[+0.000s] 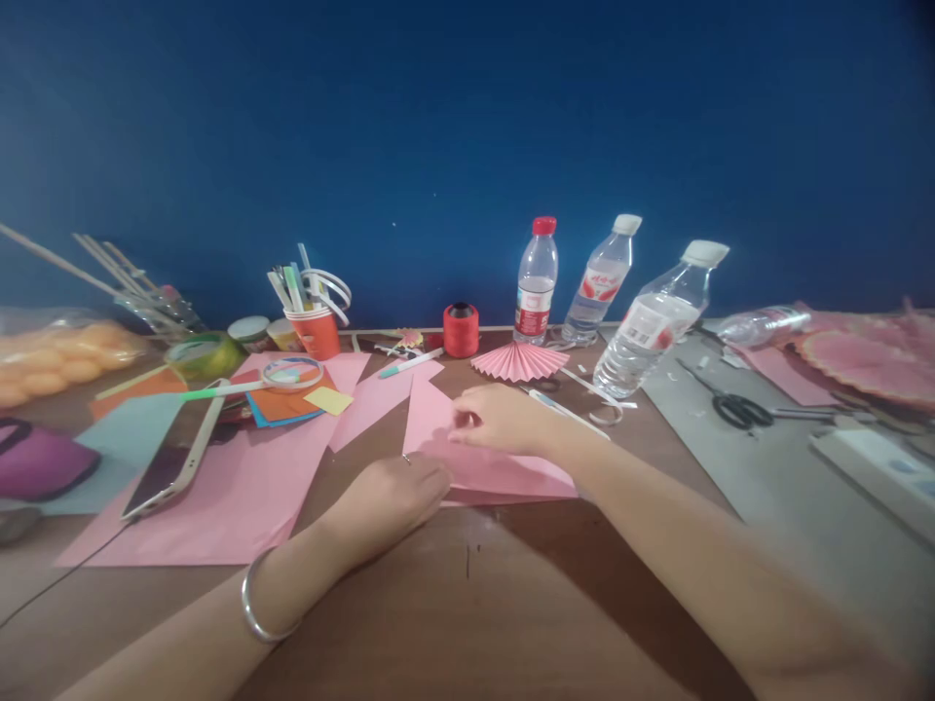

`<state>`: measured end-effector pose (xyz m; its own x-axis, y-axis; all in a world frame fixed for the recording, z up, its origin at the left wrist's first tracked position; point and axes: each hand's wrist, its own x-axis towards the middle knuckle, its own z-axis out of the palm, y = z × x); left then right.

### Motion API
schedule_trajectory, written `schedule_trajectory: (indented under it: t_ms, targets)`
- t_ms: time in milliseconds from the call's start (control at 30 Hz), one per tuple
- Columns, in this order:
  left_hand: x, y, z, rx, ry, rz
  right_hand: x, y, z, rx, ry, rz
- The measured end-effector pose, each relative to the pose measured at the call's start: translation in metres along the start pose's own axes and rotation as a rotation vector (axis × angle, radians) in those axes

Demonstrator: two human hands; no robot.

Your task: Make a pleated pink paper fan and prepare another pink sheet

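A sheet of pink paper with a folded-over, pointed part lies on the brown table before me. At its lower left edge is my left hand, fingers together and gripping the paper's edge, the fingertips partly hidden. My right hand rests over the middle of the sheet, fingers curled into a pinch on the paper. Just behind it stands a pleated pink paper fan. A spool of red thread is upright farther back.
Three water bottles, one with a red cap, stand at the back. Black-handled scissors lie on the right. On the left are a phone, large pink paper, a magnifying glass and an orange cup of pens.
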<state>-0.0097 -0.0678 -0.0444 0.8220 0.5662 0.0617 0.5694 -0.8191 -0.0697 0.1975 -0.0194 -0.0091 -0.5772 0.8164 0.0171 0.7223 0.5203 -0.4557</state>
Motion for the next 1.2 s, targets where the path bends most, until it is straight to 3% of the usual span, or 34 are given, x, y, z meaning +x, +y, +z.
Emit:
schedule_trajectory:
  t_ms: [133, 233, 367, 500, 567, 667, 800, 967, 1200]
  targets:
    - [-0.002, -0.008, -0.01, -0.199, 0.057, -0.254, -0.019, -0.015, -0.026, -0.062, -0.185, -0.023]
    - [-0.003, -0.014, -0.023, -0.422, 0.14, -0.38, -0.031, -0.025, -0.038, -0.152, -0.21, -0.005]
    - [-0.003, -0.021, -0.051, -0.68, 0.186, -0.513, -0.04, -0.032, -0.05, -0.188, -0.125, -0.002]
    - [-0.008, -0.029, -0.094, -0.856, 0.23, -0.436, -0.045, -0.035, -0.062, -0.146, -0.008, 0.006]
    - [-0.008, -0.03, -0.116, -0.827, 0.243, -0.349, -0.047, -0.036, -0.068, -0.102, 0.045, 0.009]
    - [-0.004, -0.027, -0.137, -0.59, 0.232, -0.46, -0.052, -0.04, -0.075, -0.063, 0.144, 0.039]
    - [0.004, -0.023, -0.144, -0.546, 0.362, -0.551, -0.058, -0.045, -0.082, -0.008, 0.255, 0.097]
    - [-0.001, -0.034, -0.143, -0.63, 0.423, -0.623, -0.065, -0.038, -0.093, 0.171, 0.361, 0.118]
    - [-0.01, -0.049, -0.14, -0.767, 0.438, -0.664, -0.064, -0.024, -0.099, 0.334, 0.357, 0.118]
